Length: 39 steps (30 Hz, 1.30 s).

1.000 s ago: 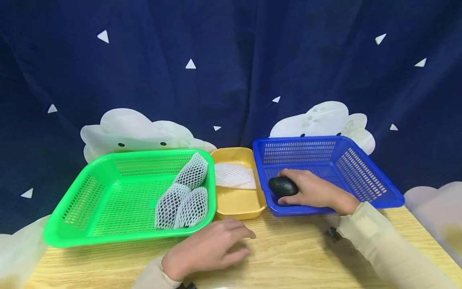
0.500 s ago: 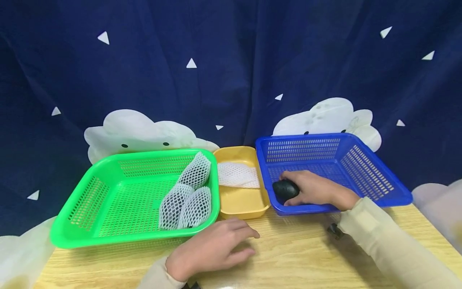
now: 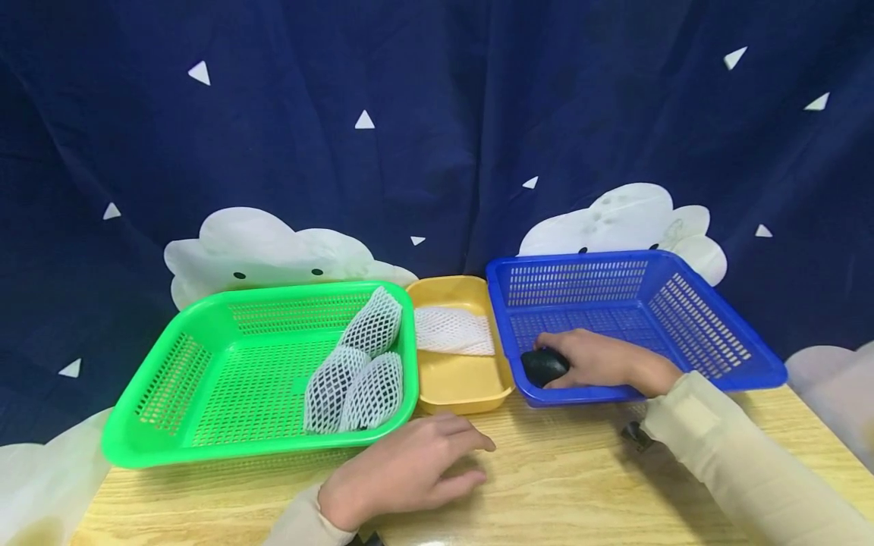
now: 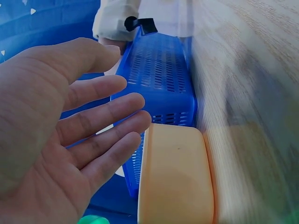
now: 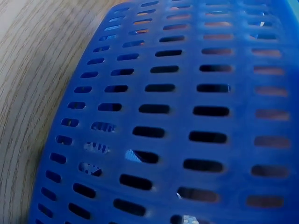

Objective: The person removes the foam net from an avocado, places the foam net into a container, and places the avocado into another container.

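Note:
My right hand (image 3: 601, 360) reaches into the blue basket (image 3: 580, 281) and grips a dark, smooth avocado (image 3: 544, 368) low in its front left corner. Fingers and thumb lie on either side of the fruit. In the right wrist view the basket's slotted wall (image 5: 180, 123) hides most of the hand. My left hand (image 3: 410, 472) holds nothing, its fingers apart, over the table in front of the green basket (image 3: 246, 379). The left wrist view shows the palm (image 4: 51, 182) and loosely extended fingers near the yellow tray (image 4: 177, 172).
Three dark fruits in white foam nets (image 3: 369, 390) lie at the green basket's right side. A flat white foam net (image 3: 454, 331) rests in the yellow tray between the baskets. Behind hangs a dark blue curtain (image 3: 437, 136); the wooden table (image 3: 546, 470) runs along the front.
My right hand has gone down a little deeper into the blue basket with the avocado. The left hand stays where it was, and the head view has shifted slightly.

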Each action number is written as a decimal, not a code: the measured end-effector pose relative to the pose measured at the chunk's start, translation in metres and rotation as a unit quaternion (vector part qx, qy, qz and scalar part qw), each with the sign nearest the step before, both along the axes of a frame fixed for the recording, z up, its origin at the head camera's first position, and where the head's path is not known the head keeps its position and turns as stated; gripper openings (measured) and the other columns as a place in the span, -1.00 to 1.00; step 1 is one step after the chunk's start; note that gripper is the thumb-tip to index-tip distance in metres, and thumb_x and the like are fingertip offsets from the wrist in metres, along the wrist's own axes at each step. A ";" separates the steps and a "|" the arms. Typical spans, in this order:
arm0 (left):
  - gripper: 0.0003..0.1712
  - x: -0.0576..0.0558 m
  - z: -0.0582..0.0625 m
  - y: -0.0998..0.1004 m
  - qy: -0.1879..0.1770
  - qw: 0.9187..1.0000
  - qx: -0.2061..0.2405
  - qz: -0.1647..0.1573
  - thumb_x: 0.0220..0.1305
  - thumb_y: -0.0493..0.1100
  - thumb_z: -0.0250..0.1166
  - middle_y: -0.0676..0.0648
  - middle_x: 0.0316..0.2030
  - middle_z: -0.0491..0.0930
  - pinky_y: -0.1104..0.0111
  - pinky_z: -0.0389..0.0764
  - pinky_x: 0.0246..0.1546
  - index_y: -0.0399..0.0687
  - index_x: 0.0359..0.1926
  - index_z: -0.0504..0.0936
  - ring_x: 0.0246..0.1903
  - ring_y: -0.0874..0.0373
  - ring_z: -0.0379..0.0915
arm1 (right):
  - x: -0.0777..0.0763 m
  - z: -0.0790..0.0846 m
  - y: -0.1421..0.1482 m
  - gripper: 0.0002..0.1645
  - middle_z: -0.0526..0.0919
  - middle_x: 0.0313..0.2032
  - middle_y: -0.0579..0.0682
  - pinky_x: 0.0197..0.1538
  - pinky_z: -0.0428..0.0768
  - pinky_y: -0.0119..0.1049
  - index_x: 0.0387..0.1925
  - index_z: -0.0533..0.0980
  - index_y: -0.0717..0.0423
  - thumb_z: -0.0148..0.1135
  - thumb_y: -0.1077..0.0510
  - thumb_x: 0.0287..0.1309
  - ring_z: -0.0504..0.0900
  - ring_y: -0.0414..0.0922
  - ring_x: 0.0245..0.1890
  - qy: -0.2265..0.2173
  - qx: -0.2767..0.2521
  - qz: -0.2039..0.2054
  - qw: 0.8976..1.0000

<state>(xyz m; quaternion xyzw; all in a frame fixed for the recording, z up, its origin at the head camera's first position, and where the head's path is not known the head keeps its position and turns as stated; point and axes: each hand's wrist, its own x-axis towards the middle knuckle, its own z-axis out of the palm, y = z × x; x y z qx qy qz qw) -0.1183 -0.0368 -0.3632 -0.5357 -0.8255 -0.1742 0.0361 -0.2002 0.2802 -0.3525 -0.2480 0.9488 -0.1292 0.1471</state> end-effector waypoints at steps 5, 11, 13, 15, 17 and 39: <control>-0.67 0.000 0.001 0.000 0.003 1.000 -0.003 -0.001 0.39 0.07 0.12 0.17 -0.07 0.65 0.48 0.57 0.09 0.11 0.06 0.59 -0.01 0.36 0.56 | 0.001 0.000 0.001 -0.41 0.64 -0.23 -0.16 -0.21 0.51 -0.35 -0.01 0.49 -0.02 0.43 -0.18 -0.02 0.52 -0.27 -0.30 0.008 0.000 0.009 1.000; -0.67 0.000 0.002 0.000 0.009 1.000 -0.007 -0.003 0.38 0.07 0.13 0.17 -0.06 0.65 0.48 0.57 0.10 0.10 0.06 0.59 -0.01 0.36 0.56 | -0.001 -0.001 0.001 -0.37 0.65 -0.20 -0.16 -0.17 0.53 -0.32 0.02 0.50 0.00 0.40 -0.24 -0.01 0.54 -0.27 -0.27 -0.005 0.018 0.005 1.000; -0.67 0.000 0.002 0.000 0.009 1.000 -0.008 -0.003 0.38 0.07 0.13 0.17 -0.06 0.65 0.48 0.57 0.09 0.10 0.06 0.59 -0.01 0.36 0.56 | -0.001 -0.001 0.001 -0.33 0.66 -0.18 -0.15 -0.13 0.54 -0.29 0.04 0.50 0.01 0.38 -0.28 -0.01 0.55 -0.27 -0.24 -0.011 0.027 0.000 1.000; -0.67 0.000 0.001 0.000 0.009 1.000 -0.007 -0.002 0.38 0.08 0.13 0.17 -0.07 0.65 0.48 0.57 0.09 0.10 0.06 0.59 -0.02 0.36 0.56 | -0.001 0.000 0.001 -0.31 0.67 -0.16 -0.15 -0.10 0.55 -0.27 0.05 0.51 0.01 0.36 -0.31 -0.01 0.55 -0.26 -0.22 -0.019 0.032 -0.007 0.999; -0.67 0.000 0.001 0.000 0.009 1.000 -0.006 -0.002 0.38 0.08 0.14 0.17 -0.07 0.65 0.49 0.57 0.09 0.10 0.06 0.59 -0.02 0.36 0.56 | -0.001 0.001 0.000 -0.28 0.67 -0.14 -0.13 -0.10 0.55 -0.26 0.06 0.51 0.03 0.34 -0.33 0.00 0.55 -0.25 -0.21 -0.021 0.031 -0.006 0.999; -0.63 0.000 0.005 -0.006 0.011 1.000 0.002 0.008 0.42 0.12 0.07 0.17 -0.06 0.65 0.48 0.56 0.12 0.10 0.07 0.59 0.00 0.35 0.57 | 0.005 0.011 0.002 -0.32 0.69 -0.03 -0.04 0.04 0.63 -0.06 0.08 0.52 -0.02 0.27 -0.36 0.08 0.66 -0.09 -0.03 0.010 -0.009 -0.027 1.000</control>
